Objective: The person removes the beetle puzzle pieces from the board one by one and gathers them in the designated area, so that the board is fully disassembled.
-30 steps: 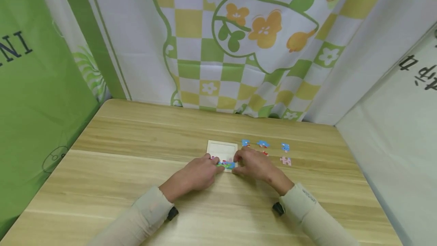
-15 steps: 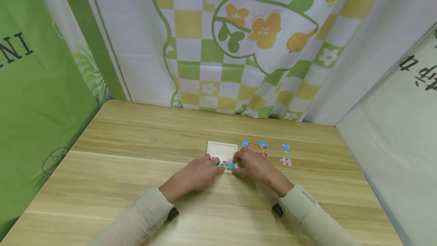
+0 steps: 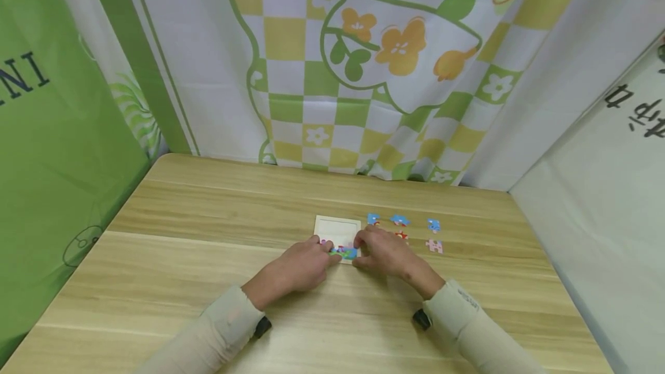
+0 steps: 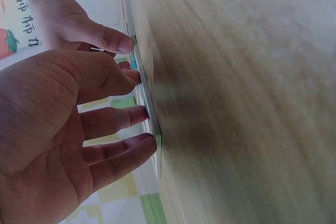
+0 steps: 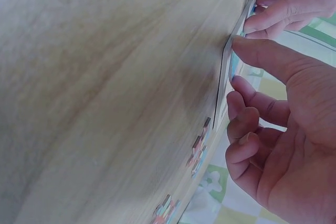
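Note:
In the head view a small wooden puzzle tray [image 3: 339, 227] lies on the table, its upper part bare. Along its near side sit colourful puzzle pieces [image 3: 343, 253], partly covered by fingers. My left hand [image 3: 303, 261] reaches over the near left of the tray, its extended fingertips touching the pieces and rim. My right hand [image 3: 388, 251] is at the near right corner, thumb and index finger on either side of a blue puzzle piece [image 3: 350, 253]. In the right wrist view the right thumb [image 5: 257, 51] rests at the tray's edge, the other fingers curled.
To the right of the tray lie several loose pieces: a blue piece [image 3: 400, 220], another blue one [image 3: 433, 224], a pink one [image 3: 435, 246] and a red one [image 3: 401, 235] beside the right hand. A patterned curtain [image 3: 332, 103] hangs behind the wooden table [image 3: 218, 201].
Both hands stay at the tray, with only slight shifts of the right fingers. The loose pieces lie as before; the whole view has shifted slightly.

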Demonstrator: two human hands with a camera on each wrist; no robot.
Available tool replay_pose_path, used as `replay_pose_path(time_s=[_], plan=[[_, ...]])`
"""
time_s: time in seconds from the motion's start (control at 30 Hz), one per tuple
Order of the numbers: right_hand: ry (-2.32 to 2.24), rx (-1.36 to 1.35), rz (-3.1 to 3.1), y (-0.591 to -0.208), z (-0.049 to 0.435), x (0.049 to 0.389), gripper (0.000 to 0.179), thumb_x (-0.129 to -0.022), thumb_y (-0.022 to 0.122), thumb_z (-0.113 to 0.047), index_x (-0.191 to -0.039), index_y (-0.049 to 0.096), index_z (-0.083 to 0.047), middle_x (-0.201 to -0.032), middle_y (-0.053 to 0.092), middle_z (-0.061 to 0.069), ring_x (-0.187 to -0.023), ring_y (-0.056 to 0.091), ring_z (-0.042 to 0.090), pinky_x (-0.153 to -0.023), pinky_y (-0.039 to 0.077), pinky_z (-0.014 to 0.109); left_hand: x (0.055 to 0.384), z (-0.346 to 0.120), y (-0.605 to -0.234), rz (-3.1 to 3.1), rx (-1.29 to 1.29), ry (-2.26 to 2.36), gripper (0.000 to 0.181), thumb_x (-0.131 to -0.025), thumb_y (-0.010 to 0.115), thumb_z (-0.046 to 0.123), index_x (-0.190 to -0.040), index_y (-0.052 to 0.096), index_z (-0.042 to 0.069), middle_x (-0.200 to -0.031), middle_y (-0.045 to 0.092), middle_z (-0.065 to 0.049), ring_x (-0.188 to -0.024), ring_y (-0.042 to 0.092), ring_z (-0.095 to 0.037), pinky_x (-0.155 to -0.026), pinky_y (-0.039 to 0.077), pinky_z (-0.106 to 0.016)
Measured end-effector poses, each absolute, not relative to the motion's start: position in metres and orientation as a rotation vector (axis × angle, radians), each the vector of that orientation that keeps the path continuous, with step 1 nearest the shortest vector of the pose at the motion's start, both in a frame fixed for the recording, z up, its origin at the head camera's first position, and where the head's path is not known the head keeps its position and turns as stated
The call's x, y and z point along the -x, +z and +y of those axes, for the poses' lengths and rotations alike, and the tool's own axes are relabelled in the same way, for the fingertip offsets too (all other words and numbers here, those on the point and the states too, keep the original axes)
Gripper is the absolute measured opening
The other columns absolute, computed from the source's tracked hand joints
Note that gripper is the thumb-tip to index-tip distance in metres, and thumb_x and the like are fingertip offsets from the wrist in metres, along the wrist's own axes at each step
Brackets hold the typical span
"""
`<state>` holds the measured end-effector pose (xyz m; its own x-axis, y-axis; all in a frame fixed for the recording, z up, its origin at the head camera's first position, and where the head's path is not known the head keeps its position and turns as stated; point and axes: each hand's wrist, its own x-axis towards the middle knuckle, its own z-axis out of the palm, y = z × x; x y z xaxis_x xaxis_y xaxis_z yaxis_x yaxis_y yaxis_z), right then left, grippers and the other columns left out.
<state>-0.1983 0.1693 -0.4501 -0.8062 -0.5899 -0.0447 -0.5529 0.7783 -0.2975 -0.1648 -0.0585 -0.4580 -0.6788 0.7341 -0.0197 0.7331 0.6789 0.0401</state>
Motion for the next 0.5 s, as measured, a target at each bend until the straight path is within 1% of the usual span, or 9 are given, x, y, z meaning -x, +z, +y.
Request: replay_pose_path(time_s=[0.13, 0.3, 0.37, 0.5], plan=[[-0.42, 0.891, 2.841, -0.4498, 0.1677, 0.1976, 0.027, -0.085, 0.086, -0.026, -0.099, 0.069, -0.01, -0.097, 0.062, -0.002, -0.087, 0.06, 0.016, -0.078, 0.054, 0.04, 0.1649, -0.0583, -0.4597, 2.861, -1.253, 0.028, 0.037, -0.093, 0.064, 0.008, -0.127, 0.073, 0.016, -0.119, 0.066, -0.009, -0.091, 0.06, -0.028, -0.072, 0.055, -0.035], [-0.452, 0.843, 2.84, -0.4484, 0.1661, 0.197, 0.025, -0.084, 0.086, -0.024, -0.097, 0.069, -0.011, -0.092, 0.064, -0.004, -0.082, 0.06, 0.014, -0.074, 0.053, 0.038, 0.1652, -0.0581, -0.4599, 2.868, -1.263, 0.008, 0.036, -0.093, 0.064, 0.009, -0.127, 0.073, 0.017, -0.116, 0.066, -0.008, -0.087, 0.059, -0.027, -0.065, 0.054, -0.032], [-0.486, 0.82, 2.829, -0.4475, 0.1659, 0.1969, 0.022, -0.085, 0.084, -0.022, -0.097, 0.069, -0.011, -0.09, 0.064, -0.004, -0.08, 0.059, 0.012, -0.073, 0.053, 0.037, 0.1651, -0.0582, -0.4595, 2.864, -1.258, 0.005, 0.037, -0.093, 0.064, 0.01, -0.128, 0.073, 0.018, -0.117, 0.066, -0.008, -0.089, 0.059, -0.027, -0.065, 0.054, -0.032], [-0.594, 0.79, 2.799, -0.4478, 0.1674, 0.1979, 0.011, -0.091, 0.078, -0.016, -0.096, 0.069, -0.011, -0.086, 0.065, -0.006, -0.076, 0.059, 0.008, -0.07, 0.052, 0.032, 0.1645, -0.0583, -0.4598, 2.858, -1.234, 0.02, 0.038, -0.094, 0.064, 0.011, -0.13, 0.073, 0.018, -0.119, 0.066, -0.008, -0.091, 0.059, -0.027, -0.064, 0.054, -0.033]])
